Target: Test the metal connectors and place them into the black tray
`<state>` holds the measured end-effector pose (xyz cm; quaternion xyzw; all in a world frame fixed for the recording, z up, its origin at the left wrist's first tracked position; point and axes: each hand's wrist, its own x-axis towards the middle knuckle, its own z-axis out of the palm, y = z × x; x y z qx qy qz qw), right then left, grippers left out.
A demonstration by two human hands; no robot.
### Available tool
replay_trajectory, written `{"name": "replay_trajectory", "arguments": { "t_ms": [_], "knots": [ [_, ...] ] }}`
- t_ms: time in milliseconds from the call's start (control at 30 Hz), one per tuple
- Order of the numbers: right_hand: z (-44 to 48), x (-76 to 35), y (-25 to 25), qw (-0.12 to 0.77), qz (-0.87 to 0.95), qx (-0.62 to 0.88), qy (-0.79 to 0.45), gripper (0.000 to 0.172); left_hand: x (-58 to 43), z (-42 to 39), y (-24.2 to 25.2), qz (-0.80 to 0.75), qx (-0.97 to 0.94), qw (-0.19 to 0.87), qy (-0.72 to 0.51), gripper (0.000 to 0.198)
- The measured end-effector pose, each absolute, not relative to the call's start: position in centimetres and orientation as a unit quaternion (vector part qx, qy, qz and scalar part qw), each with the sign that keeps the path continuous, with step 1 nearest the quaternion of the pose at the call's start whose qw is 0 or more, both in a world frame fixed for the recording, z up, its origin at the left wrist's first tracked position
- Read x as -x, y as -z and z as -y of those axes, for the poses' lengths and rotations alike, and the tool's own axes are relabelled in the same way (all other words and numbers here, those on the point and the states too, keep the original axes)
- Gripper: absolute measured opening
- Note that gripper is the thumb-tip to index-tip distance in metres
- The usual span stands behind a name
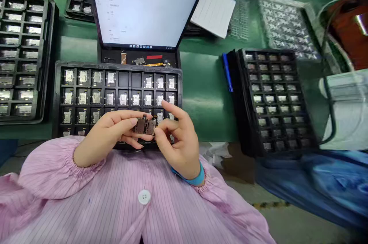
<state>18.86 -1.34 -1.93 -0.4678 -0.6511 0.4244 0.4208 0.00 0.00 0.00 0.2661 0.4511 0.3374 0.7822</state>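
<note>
My left hand [116, 129] is closed, with thumb and fingers pinching a small dark circuit board [140, 125] above the front tray. Right beside it, a second small circuit board [151, 126] is pinched between the thumb and fingers of my right hand [175, 136], whose index finger points up and away. The two boards are side by side; I cannot tell if they touch. Beneath both hands lies a black compartment tray [119, 66] with silvery card-holder boards in its cells. Two cells in its back row show bare black bottoms. My hands hide part of the front rows.
A laptop [143, 10] stands behind the tray, loose small parts on its base. More filled trays are stacked left [46, 60] and right [240, 102]. A blue pen [227, 72] leans by the right stack. Lined paper [214, 10] and a clear blister sheet [289, 29] lie behind.
</note>
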Motion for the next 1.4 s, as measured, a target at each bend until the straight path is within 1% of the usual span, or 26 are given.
{"name": "replay_trajectory", "arguments": {
  "t_ms": [100,167,233,333,400,467,567,667,767,833,967,1000,1200,1333,1400],
  "knots": [
    [1.3,-19.3,1.6,0.406,0.658,0.465,-0.431,0.056,0.0,-0.1,-0.3,-0.447,-0.321,0.777,-0.306,0.024],
    [1.1,-20.0,0.7,0.391,0.671,0.460,-0.430,0.056,0.5,-0.3,-1.0,-0.477,-0.384,0.732,-0.298,0.025],
    [0.3,-20.7,-0.4,0.372,0.692,0.456,-0.418,0.053,1.5,-0.9,-1.9,-0.531,-0.451,0.649,-0.306,0.023],
    [-2.4,-20.7,-1.5,0.339,0.732,0.463,-0.367,0.049,2.9,-2.9,-2.5,-0.615,-0.503,0.507,-0.335,0.022],
    [-5.0,-19.6,-1.1,0.312,0.757,0.476,-0.321,0.046,3.4,-4.9,-2.0,-0.650,-0.523,0.448,-0.322,0.024],
    [-7.9,-17.9,0.1,0.272,0.776,0.494,-0.282,0.044,3.4,-7.1,-0.7,-0.669,-0.548,0.415,-0.284,0.024],
    [-11.1,-15.5,2.2,0.213,0.788,0.521,-0.251,0.045,2.5,-9.4,1.6,-0.683,-0.597,0.330,-0.262,0.017],
    [-12.1,-14.3,3.2,0.169,0.799,0.533,-0.221,0.046,1.5,-10.0,2.6,-0.678,-0.642,0.258,-0.249,0.014],
    [-11.7,-14.1,2.9,0.128,0.807,0.549,-0.176,0.049,1.6,-9.5,2.1,-0.675,-0.679,0.198,-0.209,0.017],
    [-11.2,-14.1,2.3,0.125,0.810,0.550,-0.163,0.047,2.5,-9.1,1.1,-0.676,-0.688,0.181,-0.194,0.019],
    [-10.7,-13.5,1.3,0.151,0.824,0.523,-0.159,0.024,5.9,-8.9,-1.0,-0.703,-0.663,0.163,-0.199,0.015],
    [-10.6,-13.2,1.2,0.150,0.829,0.516,-0.155,0.021,6.7,-9.0,-1.3,-0.708,-0.663,0.156,-0.187,0.014],
    [-10.8,-9.5,1.8,0.138,0.856,0.475,-0.152,0.022,8.8,-9.8,-0.1,-0.685,-0.714,0.130,-0.067,0.015],
    [-11.2,-7.3,2.3,0.112,0.848,0.500,-0.134,0.018,8.3,-10.0,0.7,-0.679,-0.723,0.122,-0.047,0.018],
    [-11.2,-6.9,2.3,0.119,0.845,0.506,-0.125,0.018,8.0,-9.9,0.6,-0.677,-0.726,0.109,-0.047,0.017]
  ]
}}
